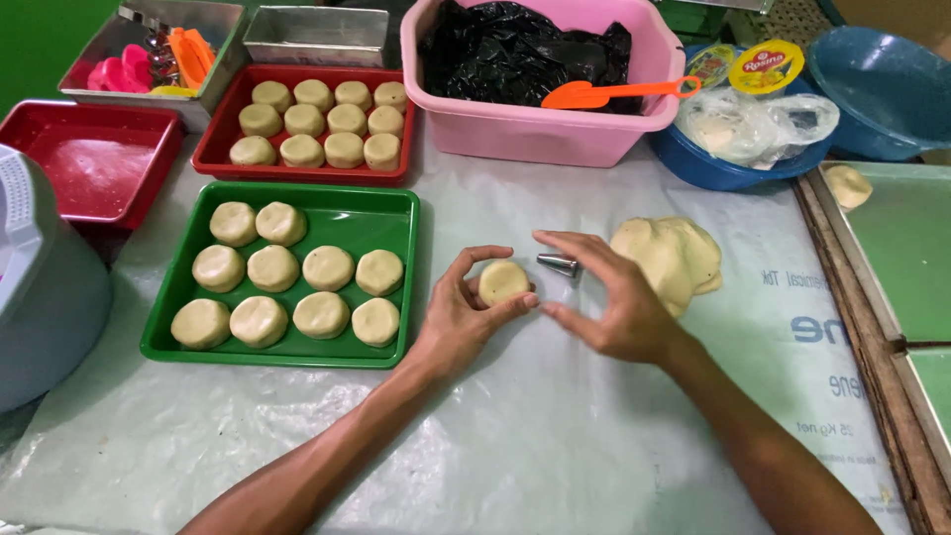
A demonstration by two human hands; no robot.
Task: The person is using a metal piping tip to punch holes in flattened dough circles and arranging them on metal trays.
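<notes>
Head view: the left hand (466, 307) is curled around a round, flattened dough piece (503, 281), thumb and fingers clamped on its edge, just above the counter (555, 436). The right hand (614, 297) sits just beside it with fingers spread apart, gripping nothing; its fingertips are close to the dough piece, though whether they touch it cannot be told. A small metal cone nozzle (558, 264) lies behind the right hand's fingers, partly hidden by them.

The underside of the dough piece is covered by the left palm. A larger dough lump (672, 258) lies to the right, its near edge hidden by the right hand. Both forearms are cut off at the bottom edge. A grey-white appliance (40, 287) is cut off at the left, and its kind is hard to make out.

The counter is covered with a pale, wrinkled plastic sheet. On it a green tray (401, 213) holds ten dough rounds, and a red tray (210, 149) behind it holds more. An empty red tray (99, 168) stands to the left. A pink tub (535, 134) holds black plastic, with an orange spatula (604, 93) across its rim. A blue basin (713, 170) holds clear bags. A green wall shows at the top left.
</notes>
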